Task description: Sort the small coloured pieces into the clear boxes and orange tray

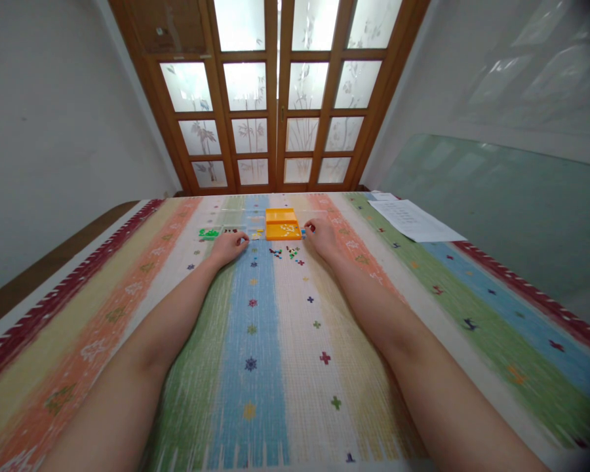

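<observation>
My left hand (229, 248) rests low in front of a clear plastic tray, its fingers drawn together; anything pinched there is too small to make out. Beside it, that tray holds green pieces (208, 233), dark red pieces (231, 231) and yellow pieces (259, 231). An orange open box (282, 214) stands between my hands, with small pale pieces (289, 229) inside. To its right, my right hand (322, 237) is closed with thumb and fingertips together, near blue pieces (303, 232); whatever it grips is hidden. Small mixed-colour pieces (292, 252) lie loose on the cloth before the box.
A striped, patterned tablecloth (255, 393) covers the table. White printed sheets (413, 219) lie at the far right. A greenish glass panel (496, 190) leans along the right wall. Wooden doors with frosted panes (277, 131) stand beyond the table's far edge.
</observation>
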### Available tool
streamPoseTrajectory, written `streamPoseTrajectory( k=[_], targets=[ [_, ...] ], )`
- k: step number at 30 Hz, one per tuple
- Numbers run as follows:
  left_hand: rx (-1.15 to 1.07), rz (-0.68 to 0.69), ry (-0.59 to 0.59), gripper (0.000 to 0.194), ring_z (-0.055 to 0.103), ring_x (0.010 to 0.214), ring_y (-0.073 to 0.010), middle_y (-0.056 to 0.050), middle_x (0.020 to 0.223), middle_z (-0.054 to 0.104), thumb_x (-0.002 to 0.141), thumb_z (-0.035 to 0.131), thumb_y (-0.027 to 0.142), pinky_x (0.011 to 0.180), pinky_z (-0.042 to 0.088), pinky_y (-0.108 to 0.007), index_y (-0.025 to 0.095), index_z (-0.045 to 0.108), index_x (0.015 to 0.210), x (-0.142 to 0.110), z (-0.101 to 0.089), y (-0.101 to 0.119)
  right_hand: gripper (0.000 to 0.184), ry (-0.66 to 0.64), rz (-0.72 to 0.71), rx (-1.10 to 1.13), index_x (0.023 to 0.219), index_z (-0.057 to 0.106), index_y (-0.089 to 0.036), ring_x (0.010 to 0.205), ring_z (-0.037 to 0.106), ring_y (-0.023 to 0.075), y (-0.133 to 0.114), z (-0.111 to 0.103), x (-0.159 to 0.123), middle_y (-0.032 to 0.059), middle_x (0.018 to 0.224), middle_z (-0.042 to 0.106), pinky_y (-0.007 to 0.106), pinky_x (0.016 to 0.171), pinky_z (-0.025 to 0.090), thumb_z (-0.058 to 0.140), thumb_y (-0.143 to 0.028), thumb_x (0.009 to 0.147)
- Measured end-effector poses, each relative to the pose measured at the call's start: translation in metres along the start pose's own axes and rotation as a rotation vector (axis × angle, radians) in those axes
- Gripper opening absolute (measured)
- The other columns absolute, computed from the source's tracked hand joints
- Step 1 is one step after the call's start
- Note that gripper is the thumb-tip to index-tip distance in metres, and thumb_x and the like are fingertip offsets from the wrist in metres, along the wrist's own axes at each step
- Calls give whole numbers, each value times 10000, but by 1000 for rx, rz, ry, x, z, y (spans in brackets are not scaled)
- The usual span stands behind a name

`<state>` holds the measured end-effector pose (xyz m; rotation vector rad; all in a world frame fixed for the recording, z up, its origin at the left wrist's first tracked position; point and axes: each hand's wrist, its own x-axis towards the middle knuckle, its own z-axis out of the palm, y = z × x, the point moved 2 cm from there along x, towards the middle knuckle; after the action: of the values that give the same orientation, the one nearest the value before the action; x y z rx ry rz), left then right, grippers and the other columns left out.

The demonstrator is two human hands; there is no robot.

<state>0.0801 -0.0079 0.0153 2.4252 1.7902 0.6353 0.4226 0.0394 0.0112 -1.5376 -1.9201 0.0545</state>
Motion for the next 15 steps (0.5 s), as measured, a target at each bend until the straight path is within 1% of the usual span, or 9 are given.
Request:
streamPoseTrajectory(
  k=[5,8,11,13,15],
  targets=[
    [1,-8,-12,322,653,817,-233,-58,861,734,958,563,422,747,432,-314,244,786,1106,0,0,2,288,-52,-141,-52,1137,771,-182,1105,579,289,-18,3,-7,150,1154,702,402,979,428,539,-192,967],
    [-1,-2,-7,319,656,812,-237,-57,852,732,958,562,419,750,431,-321,250,792,1101,-1,2,4,341,-100,-192,-114,1214,759,-185,1122,572,295,-26,6,-10,163,1193,703,415,1004,416,535,-138,960],
    [-10,16,-12,303,657,811,-239,-56,850,733,957,565,408,749,426,-322,264,796,1089,-1,3,7,349,-122,-190,-164,1202,770,-178,1080,592,281,-31,4,-6,165,1136,720,379,974,419,520,-118,966],
    [-11,27,-13,295,658,818,-238,-54,858,737,957,563,401,750,422,-319,270,795,1084,-1,4,8,316,-135,-149,-179,1158,786,-167,1026,615,274,-32,1,0,170,1093,727,355,921,427,527,-145,979],
    [-11,34,-19,291,658,823,-236,-53,862,739,958,563,400,749,417,-316,270,793,1081,-1,5,9,290,-185,-123,-148,1134,791,-150,971,636,276,-33,-2,7,181,1060,735,348,877,428,541,-193,994]
  ],
)
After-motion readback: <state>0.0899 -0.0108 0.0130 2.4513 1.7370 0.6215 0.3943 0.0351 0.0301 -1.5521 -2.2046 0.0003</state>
